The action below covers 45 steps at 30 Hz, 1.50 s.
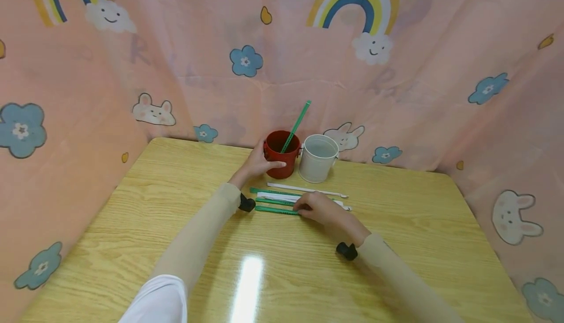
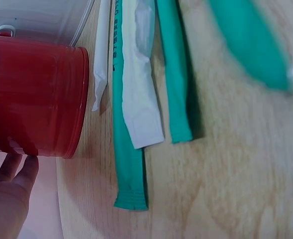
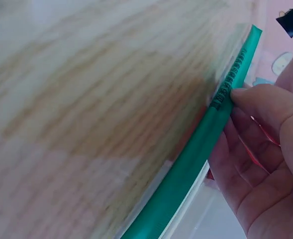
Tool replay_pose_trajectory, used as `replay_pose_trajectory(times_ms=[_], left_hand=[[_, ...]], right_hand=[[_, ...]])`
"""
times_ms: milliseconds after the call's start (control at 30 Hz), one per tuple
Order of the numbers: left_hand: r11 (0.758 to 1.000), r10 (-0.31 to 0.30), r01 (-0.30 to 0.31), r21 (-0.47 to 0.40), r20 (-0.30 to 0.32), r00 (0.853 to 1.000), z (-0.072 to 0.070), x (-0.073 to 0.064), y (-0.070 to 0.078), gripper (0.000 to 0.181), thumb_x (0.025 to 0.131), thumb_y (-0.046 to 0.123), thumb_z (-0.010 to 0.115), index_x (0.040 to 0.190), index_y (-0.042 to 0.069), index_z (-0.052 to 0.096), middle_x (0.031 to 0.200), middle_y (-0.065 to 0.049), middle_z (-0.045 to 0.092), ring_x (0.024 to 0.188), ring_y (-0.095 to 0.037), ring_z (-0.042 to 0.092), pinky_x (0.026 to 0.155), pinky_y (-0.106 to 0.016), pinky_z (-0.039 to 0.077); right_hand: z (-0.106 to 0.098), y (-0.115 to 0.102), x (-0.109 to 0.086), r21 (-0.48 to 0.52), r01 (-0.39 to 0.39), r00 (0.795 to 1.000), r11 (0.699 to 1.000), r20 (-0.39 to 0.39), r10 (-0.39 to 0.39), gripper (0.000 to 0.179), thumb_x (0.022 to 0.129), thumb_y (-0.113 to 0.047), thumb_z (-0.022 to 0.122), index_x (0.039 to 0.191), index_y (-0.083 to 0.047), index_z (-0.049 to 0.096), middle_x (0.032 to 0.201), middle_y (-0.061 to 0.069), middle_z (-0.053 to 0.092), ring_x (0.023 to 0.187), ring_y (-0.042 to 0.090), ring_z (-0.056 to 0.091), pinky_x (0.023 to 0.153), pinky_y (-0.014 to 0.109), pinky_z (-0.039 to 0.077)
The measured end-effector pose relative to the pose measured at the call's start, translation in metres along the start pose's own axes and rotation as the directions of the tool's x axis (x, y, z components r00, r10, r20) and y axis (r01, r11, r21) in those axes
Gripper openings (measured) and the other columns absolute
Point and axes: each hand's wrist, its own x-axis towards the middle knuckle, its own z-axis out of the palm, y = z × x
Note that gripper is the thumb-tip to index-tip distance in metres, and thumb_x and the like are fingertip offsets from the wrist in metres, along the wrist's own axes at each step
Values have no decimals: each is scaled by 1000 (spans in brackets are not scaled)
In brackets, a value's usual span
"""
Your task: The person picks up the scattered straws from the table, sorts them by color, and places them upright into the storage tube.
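My left hand (image 1: 256, 162) grips the small red metal bucket (image 1: 288, 170) by its side, thumb across the front. A green paper-wrapped straw (image 1: 301, 115) leans out of that bucket. With thumb and fingers, my right hand (image 1: 325, 209) pinches another green wrapped straw (image 3: 186, 174), the nearest of the row on the table. Behind it lie more green wrapped straws (image 2: 129, 184) and white wrapped straws (image 2: 142, 112), side by side and partly overlapping. The right hand and wrist hide some of their right ends in the head view.
A white metal bucket (image 1: 315, 169) stands upright close to the right of the red one. Both are near the back edge of the wooden table (image 1: 176, 176). A pink patterned curtain (image 1: 198, 29) hangs behind and along both sides.
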Motion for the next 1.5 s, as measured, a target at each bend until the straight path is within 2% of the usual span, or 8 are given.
replay_pose_trajectory(times_ms=[233,433,633,867,1000,1100,1200,1500], left_hand=[[1000,10,-10,-24,-3,1000,3,1,-2,90,77,13,80,147,10,24,148,-11,39,135,-29,38,113,-48,35],[999,9,-9,-40,-1,1000,4,1,-2,89,77,11,80,147,10,24,146,-9,40,133,-25,40,112,-42,36],[1000,5,-5,-23,-11,1000,3,1,1,88,78,12,80,146,10,25,145,-8,41,132,-23,41,112,-41,37],[996,2,2,-89,46,999,-2,-13,28,89,79,3,76,149,3,20,148,-18,36,136,-33,37,113,-48,34],[996,16,-14,-85,26,1000,1,-8,14,89,79,5,76,149,6,21,148,-16,36,136,-33,37,112,-50,35],[998,47,-46,-50,11,999,2,-5,7,87,80,7,76,148,6,22,148,-15,37,135,-32,38,112,-48,35],[997,64,-64,-33,1,998,2,-3,4,89,78,7,78,147,8,23,146,-13,40,133,-30,40,112,-48,35],[1000,-12,12,-17,1,1000,1,-1,1,90,79,13,79,148,11,22,145,-10,40,132,-27,42,110,-45,39]], right_hand=[[-7,-3,-2,60,8,1000,998,-30,-6,15,89,-6,63,101,-9,70,94,0,69,82,11,56,77,24,53],[-15,-8,-2,30,5,997,1000,-80,-3,12,86,-5,63,94,-11,70,82,-3,64,72,8,51,65,19,46],[-23,-11,1,17,27,990,999,-136,-25,10,83,-6,64,92,-10,68,79,-2,61,73,10,52,65,21,47],[-32,-19,1,43,48,980,998,-195,-38,8,84,-6,64,91,-10,68,81,0,63,75,11,54,69,22,50],[-36,-21,1,92,59,971,994,-236,-36,9,85,-7,64,93,-10,67,85,1,64,79,13,56,72,24,51],[-39,-22,2,131,88,954,987,-297,-46,9,85,-5,64,93,-9,67,85,3,64,79,14,58,71,25,52],[-41,-24,4,180,129,923,975,-381,-51,8,86,-3,64,93,-7,66,84,5,65,78,15,59,68,26,53],[-51,-29,10,208,165,818,964,-575,-15,9,88,-3,63,96,-5,66,85,9,68,76,18,64,66,29,56]])
